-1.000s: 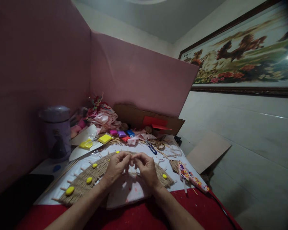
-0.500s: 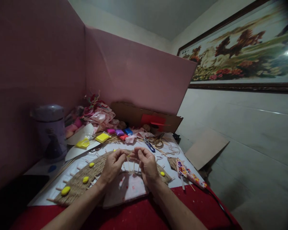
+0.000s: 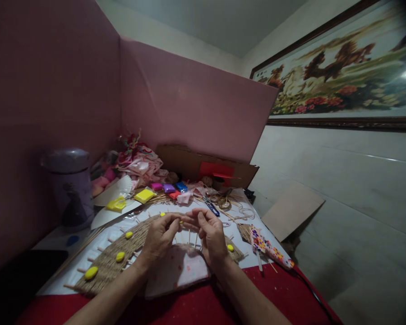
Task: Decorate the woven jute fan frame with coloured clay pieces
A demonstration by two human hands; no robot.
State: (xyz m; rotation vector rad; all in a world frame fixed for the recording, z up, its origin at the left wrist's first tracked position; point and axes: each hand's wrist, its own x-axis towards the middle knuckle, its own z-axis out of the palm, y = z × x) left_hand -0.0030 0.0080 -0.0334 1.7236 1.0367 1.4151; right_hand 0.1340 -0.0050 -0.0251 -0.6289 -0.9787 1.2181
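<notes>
Fingertips point(image 3: 190, 220) near-together over woven arch point(image 3: 104, 265), likely for control; whether left hand point(image 3: 158, 238) or right hand point(image 3: 214, 238) clamps anything, I cannot tell.

Your woven arch point(image 3: 106, 266): tan, ropy, broad | state: raised yellow discs point(image 3: 120, 257) spaced along it, thin sticks point(image 3: 68, 286) jutting from its edges | pose: lying flat, curved around a pale spotted panel point(image 3: 176, 271) | place: on the white covering point(image 3: 59, 280) before you, middle partly hidden from your view
</notes>
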